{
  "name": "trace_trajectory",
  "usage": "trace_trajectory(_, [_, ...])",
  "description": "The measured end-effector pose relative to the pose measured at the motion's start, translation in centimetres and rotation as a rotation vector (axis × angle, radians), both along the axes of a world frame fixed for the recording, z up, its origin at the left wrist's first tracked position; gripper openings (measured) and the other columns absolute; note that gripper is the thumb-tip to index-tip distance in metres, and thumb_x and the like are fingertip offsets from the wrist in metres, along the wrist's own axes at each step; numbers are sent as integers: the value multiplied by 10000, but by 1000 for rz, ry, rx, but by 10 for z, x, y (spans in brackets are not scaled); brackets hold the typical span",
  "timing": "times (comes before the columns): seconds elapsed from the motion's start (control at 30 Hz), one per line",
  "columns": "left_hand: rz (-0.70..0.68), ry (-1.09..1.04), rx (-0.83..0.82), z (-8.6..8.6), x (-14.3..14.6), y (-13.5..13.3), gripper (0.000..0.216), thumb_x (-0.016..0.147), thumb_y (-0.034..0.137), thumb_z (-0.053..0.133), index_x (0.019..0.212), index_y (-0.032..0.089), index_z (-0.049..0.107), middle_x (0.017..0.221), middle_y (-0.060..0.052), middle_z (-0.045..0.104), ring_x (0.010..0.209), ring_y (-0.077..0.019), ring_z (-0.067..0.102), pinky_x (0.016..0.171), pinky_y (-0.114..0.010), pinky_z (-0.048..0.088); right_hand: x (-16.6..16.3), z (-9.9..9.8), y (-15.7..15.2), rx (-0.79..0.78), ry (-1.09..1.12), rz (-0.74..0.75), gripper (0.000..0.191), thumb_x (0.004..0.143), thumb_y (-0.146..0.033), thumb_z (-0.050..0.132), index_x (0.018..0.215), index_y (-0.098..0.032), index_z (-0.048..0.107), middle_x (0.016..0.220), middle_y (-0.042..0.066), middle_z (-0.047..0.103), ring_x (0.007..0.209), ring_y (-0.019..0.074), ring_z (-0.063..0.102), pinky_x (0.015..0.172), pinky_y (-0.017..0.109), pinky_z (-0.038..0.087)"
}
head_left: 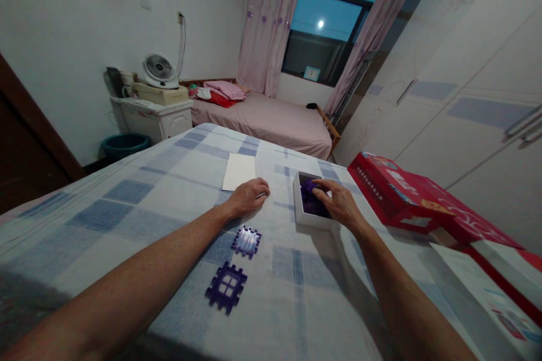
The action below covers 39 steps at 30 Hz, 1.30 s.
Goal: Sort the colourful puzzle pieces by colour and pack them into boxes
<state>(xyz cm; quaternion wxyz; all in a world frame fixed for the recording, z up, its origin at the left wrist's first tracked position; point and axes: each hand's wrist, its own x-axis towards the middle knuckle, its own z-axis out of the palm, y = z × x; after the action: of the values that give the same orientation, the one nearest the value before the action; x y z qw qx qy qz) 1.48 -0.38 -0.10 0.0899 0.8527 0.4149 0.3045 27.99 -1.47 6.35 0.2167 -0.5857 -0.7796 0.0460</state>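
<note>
My right hand (339,201) reaches over the rim of a small white box (315,220), thumb and fingers closed on a purple plastic building piece (308,189). More dark purple pieces lie inside that box, partly covered by the hand. My left hand (249,194) rests on the tablecloth with its fingers curled in, and nothing shows in them. Just beyond it lies a flat white box lid or card (239,172). Nearer to me are two flat purple notched building tiles: a ridged one (247,241) and one with a window cutout (227,287).
A blue-and-white checked cloth (271,304) covers the table. Large red boxes (398,192) and a white box or board (478,287) line the right side. Behind stand a bed (271,118), a cabinet (156,121) with a fan (160,70), and a wardrobe (457,56).
</note>
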Motion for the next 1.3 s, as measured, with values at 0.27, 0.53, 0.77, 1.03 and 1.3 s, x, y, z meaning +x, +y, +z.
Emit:
trace_trajectory(0.27, [1,9,6,0,1,0,191,791,128,490,862,162,665,1009,-68,627,948,-173,585,888,-293,454,-5,1,-1,33,-82,-85,301,856,-347,478,1023,-217,692,1067,62,673,1000,214,592,876,338,418])
trace_trajectory(0.53, [8,1,4,-1,1,0,193,792,129,490,867,170,664,1014,-63,630,960,-174,586,898,-296,453,-16,-1,20,-13,-193,-121,326,860,-363,469,1108,-263,656,1209,53,625,1146,276,511,858,441,396])
trace_trajectory(0.77, [5,-1,-3,0,0,1,193,785,127,499,871,168,667,1017,-63,626,952,-171,587,892,-291,456,-8,-1,4,30,-218,-86,307,862,-363,490,1094,-259,662,1166,67,638,1095,267,547,863,437,387])
trace_trajectory(1.03, [4,-8,1,-3,0,2,197,788,129,494,876,170,665,1022,-62,627,963,-174,586,898,-298,455,-1,-7,4,52,-127,-33,293,867,-293,482,1077,-209,669,1109,69,659,1087,238,550,910,376,390])
trace_trajectory(1.3, [-1,-7,0,-2,0,2,202,778,119,492,866,173,665,1014,-61,631,965,-172,590,903,-296,455,4,-12,-2,105,-39,14,270,871,-311,480,1003,-203,689,1067,69,666,1052,224,559,926,371,391])
